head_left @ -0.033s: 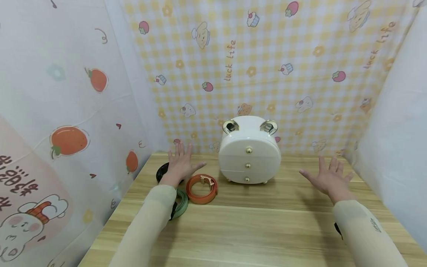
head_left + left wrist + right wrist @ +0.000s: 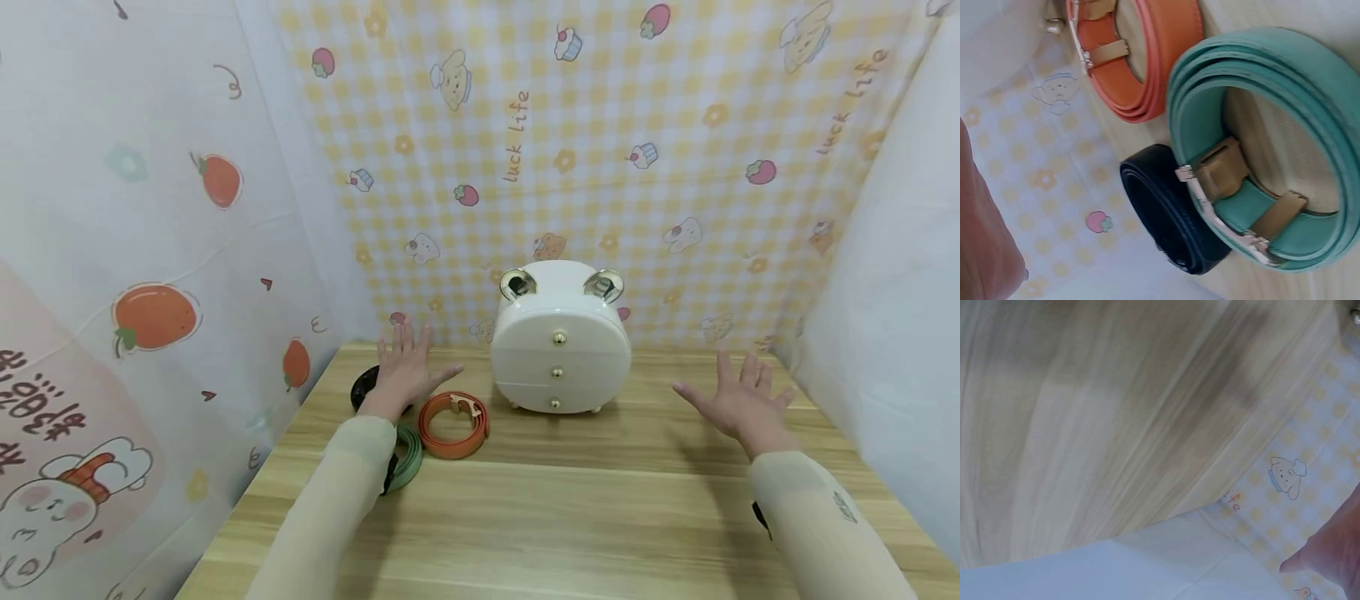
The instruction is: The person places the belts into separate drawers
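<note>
Holds left hand (image 2: 403, 379) splayed and gripping nothing at nine o'clock from the cabinet (image 2: 592, 362) on the table (image 2: 570, 517), partly hiding the black belt (image 2: 1172, 211) in the head view, with the orange belt (image 2: 453, 451) and green belt (image 2: 413, 473) coiled near eight o'clock. Raises right hand (image 2: 742, 408), likewise splayed and gripping nothing, between three and four o'clock from the cabinet, well apart from the belts.

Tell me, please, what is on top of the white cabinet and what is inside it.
Two gold-coloured, ear-shaped pieces stand on top of the white cabinet. Its front is closed, so the inside is covered and cannot be seen.
</note>
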`<state>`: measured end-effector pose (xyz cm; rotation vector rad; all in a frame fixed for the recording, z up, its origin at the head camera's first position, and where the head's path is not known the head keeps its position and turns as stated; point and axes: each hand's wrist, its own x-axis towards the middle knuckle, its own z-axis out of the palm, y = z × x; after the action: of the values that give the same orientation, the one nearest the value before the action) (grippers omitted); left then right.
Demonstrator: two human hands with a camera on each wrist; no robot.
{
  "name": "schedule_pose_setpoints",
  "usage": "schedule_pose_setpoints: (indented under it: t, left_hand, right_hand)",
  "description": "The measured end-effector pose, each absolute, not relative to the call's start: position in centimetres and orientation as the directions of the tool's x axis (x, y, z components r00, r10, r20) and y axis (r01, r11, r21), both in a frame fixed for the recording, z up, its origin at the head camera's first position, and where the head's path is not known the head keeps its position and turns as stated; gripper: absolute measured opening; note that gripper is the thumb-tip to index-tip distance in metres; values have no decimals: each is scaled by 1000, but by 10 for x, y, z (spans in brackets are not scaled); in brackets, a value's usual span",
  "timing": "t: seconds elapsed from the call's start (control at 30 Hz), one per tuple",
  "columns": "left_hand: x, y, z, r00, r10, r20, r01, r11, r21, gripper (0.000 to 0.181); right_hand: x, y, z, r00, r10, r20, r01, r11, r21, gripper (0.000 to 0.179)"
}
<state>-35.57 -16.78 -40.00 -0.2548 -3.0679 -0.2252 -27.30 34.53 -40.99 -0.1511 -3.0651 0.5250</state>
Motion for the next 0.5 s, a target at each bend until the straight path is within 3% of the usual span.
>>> schedule_pose_setpoints:
  t: [0.5]
  left_hand:
    - [-351,-178,-399,-987,146,70,154,978,137,105]
  right_hand:
    - [-277,350,-400,-994,73,79,50,962,-267,111]
